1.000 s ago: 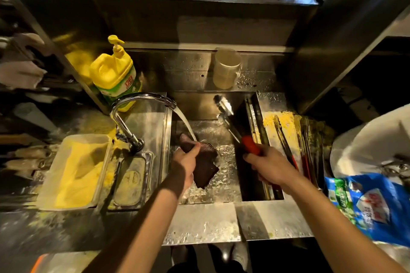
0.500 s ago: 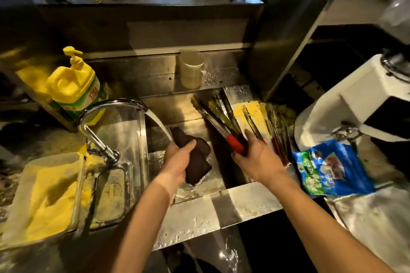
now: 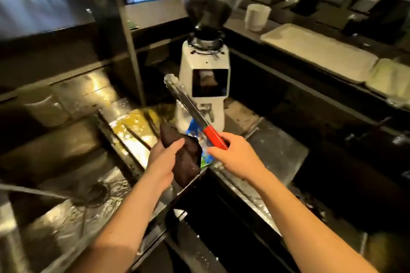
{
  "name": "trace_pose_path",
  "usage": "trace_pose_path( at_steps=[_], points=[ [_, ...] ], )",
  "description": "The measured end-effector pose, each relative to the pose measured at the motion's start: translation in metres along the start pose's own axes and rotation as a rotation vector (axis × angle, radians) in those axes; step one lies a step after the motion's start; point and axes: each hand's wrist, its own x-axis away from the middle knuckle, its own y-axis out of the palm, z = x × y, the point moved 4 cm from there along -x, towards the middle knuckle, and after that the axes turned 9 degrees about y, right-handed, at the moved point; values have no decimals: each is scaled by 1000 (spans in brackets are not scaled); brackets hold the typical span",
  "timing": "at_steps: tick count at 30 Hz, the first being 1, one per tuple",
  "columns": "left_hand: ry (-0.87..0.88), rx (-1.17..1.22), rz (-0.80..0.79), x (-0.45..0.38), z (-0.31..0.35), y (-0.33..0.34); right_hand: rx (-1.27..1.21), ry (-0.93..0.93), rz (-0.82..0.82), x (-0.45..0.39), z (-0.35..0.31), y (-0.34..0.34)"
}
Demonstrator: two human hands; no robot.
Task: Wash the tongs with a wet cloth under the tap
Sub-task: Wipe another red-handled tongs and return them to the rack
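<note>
The sink [image 3: 55, 213] lies at the lower left, with water streaming over its basin; both hands are held to its right, above the counter edge. Left hand [image 3: 163, 159] grips a dark cloth [image 3: 188, 159], fingers curled round it. Just beside it, right hand [image 3: 235, 157] clamps the red handle of the tongs [image 3: 195, 113]. Their long axis runs up and leftward from that hand, the tips raised before a white grinder [image 3: 204, 86]. Metal arms lie closed together and look shiny. The cloth hand is nearer the water.
</note>
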Motion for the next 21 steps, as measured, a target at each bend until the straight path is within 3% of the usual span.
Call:
trace_pose_path(
  at_steps=[7, 14, 18, 21],
  points=[
    [-41, -56, -313, 53, -45, 191, -226, 158, 100, 21, 102, -149],
    [-91, -110, -563, 106, -74, 341, -1011, 290, 64, 53, 172, -259],
    [-90, -118, -698, 139, -84, 405, -1239, 270, 95, 71, 204, -315],
    [-128, -153, -765, 162, -98, 440, -1298, 273, 247, 90, 235, -359]
  ],
)
